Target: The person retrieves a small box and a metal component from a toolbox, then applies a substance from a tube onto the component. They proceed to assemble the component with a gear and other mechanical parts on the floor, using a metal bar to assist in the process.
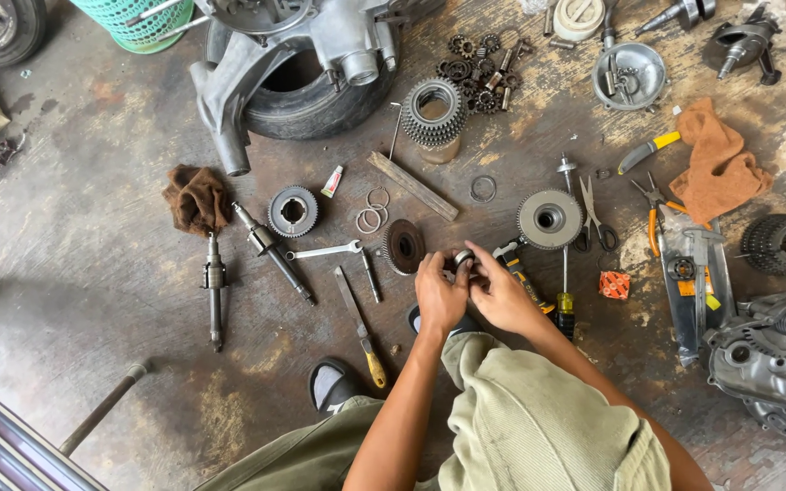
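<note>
Both hands meet over the floor: the left hand [438, 295] and right hand [500, 293] close their fingers round a small metal ring part [462, 259], held just above the dark toothed disc [403, 245]. Judging by the spread (gears [549, 219], spanner [324, 251], engine casing [775, 364] all lying loose), the strip-down looks done and reassembly barely begun.

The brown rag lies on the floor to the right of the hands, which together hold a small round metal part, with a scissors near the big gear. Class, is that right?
Not quite. In the head view the brown rag lies to the left of the hands, not the right. The rest holds: the left hand and right hand together hold the small round metal part, and the scissors lie by the big gear.
</note>
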